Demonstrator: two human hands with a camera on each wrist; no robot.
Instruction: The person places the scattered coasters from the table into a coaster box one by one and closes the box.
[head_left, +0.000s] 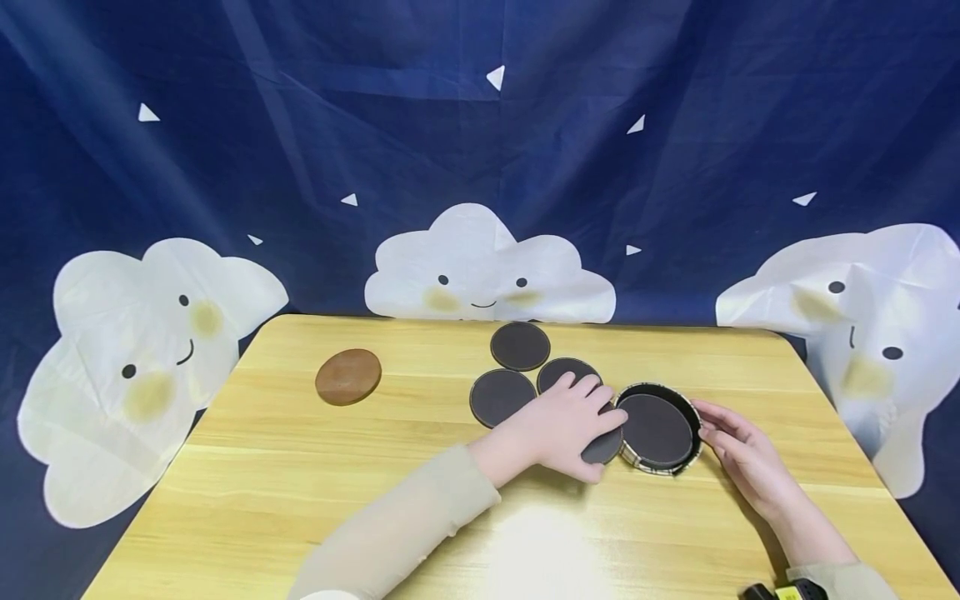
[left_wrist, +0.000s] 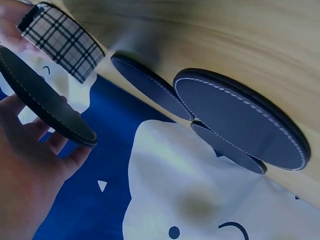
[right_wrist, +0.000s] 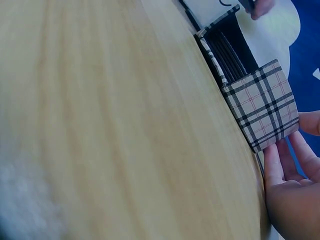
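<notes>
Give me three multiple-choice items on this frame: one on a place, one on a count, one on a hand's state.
1. Where does the brown coaster lie?
A. in the plaid holder
B. alone on the table, left of the dark coasters
C. under the right hand

2. How many dark coasters lie flat on the table outside the plaid holder?
A. one
B. three
C. five

3. What is the left hand doing?
A. gripping a dark coaster
B. lying flat and empty
C. pressing the brown coaster

Answers: 1 B, it sits apart on the table. 2 B, three form a cluster beyond the hand. 3 A, the left wrist view shows fingers curled round its edge.
</notes>
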